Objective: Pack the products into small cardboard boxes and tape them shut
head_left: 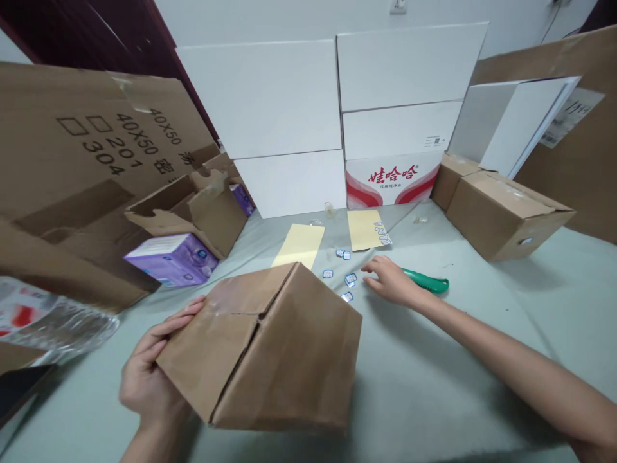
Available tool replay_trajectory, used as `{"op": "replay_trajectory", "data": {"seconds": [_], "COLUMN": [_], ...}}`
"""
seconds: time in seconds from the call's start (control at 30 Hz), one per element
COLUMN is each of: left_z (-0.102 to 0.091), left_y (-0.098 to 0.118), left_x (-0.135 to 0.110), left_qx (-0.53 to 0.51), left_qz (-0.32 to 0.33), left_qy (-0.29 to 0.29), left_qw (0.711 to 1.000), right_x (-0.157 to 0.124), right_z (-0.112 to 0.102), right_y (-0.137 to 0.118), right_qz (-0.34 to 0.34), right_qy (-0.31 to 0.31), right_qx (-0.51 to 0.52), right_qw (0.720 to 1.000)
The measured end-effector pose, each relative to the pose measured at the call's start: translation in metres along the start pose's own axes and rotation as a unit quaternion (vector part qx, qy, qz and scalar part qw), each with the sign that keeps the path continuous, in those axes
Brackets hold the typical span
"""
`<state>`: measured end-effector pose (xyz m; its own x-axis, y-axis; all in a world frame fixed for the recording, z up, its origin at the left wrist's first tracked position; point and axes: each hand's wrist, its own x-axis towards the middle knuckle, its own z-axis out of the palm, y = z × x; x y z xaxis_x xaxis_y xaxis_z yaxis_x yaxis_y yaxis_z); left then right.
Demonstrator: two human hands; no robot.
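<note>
**Q:** What do we see in hand?

**A:** A small corrugated carton (270, 347), tilted and lifted at lower centre above the pale green tablecloth (482, 373). Our left hand (149, 366) supports it from one side, fingers together and pressed to the cardboard. The right hand (393, 281) holds nothing, its fingers apart and slightly curled, just beside a green utility knife (424, 280).

**Q:** What could we get wrong from here?

**A:** With one hand bearing the carton, it could slip, and its flaps could part if the seam proves unsealed. A careless right-hand sweep could scatter the small labels (351, 279) or meet the knife's blade, which we cannot see.

**Q:** What do we count?

**A:** Four loose labels, a further row on one of two yellow sheets (366, 229), two purple packages (171, 259), four stacked white boxes (263, 96), one Wahaha carton (390, 180), and one closed brown carton (506, 215).
</note>
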<state>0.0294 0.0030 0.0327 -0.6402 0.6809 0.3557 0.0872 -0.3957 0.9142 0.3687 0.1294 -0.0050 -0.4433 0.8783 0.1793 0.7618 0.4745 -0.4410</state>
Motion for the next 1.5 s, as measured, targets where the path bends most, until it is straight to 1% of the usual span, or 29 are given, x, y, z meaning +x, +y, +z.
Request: {"op": "replay_trajectory", "data": {"seconds": [0.1,0.13,0.27,0.37,0.47,0.6,0.7,0.83,0.97,1.03,1.17,1.37,1.5], "left_z": [0.001,0.001,0.003,0.004,0.005,0.007,0.007,0.005,0.003,0.002,0.001,0.005,0.007], "left_y": [0.001,0.001,0.002,0.003,0.004,0.007,0.007,0.005,0.002,0.001,0.001,0.002,0.004], "left_x": [0.003,0.004,0.005,0.004,0.003,0.002,0.002,0.003,0.005,0.006,0.005,0.003,0.001], "left_qx": [-0.018,-0.016,-0.014,-0.011,-0.010,-0.010,-0.008,-0.009,-0.011,-0.013,-0.017,-0.016,-0.014], "left_qz": [-0.008,-0.011,-0.012,-0.012,-0.009,0.001,0.002,-0.002,-0.008,-0.016,-0.020,0.004,0.019], "left_qy": [0.014,0.011,0.012,0.012,0.013,0.013,0.014,0.012,0.013,0.011,0.005,0.010,0.010], "left_qw": [1.000,1.000,1.000,1.000,1.000,1.000,1.000,1.000,1.000,1.000,1.000,1.000,1.000], "right_x": [0.018,0.022,0.031,0.029,0.025,0.022,0.020,0.013,0.010,0.012,0.017,0.017,0.015], "right_z": [0.018,0.023,0.036,0.040,0.043,0.045,0.046,0.045,0.043,0.043,0.045,0.047,0.044], "right_y": [-0.001,-0.001,-0.004,-0.006,-0.007,-0.002,0.004,0.011,0.016,0.018,0.020,0.022,0.021], "right_qz": [0.012,0.014,-0.008,-0.048,-0.108,-0.190,-0.219,-0.211,-0.166,-0.149,-0.133,-0.122,-0.123], "right_qy": [-0.011,-0.010,-0.004,0.003,-0.005,-0.021,-0.011,0.031,0.086,0.098,0.088,0.069,0.075], "right_qx": [-0.045,-0.057,-0.093,-0.116,-0.127,-0.110,-0.080,-0.028,0.006,0.012,0.008,-0.012,-0.038], "right_qw": [0.999,0.998,0.996,0.992,0.986,0.975,0.972,0.977,0.982,0.984,0.987,0.990,0.989]}}
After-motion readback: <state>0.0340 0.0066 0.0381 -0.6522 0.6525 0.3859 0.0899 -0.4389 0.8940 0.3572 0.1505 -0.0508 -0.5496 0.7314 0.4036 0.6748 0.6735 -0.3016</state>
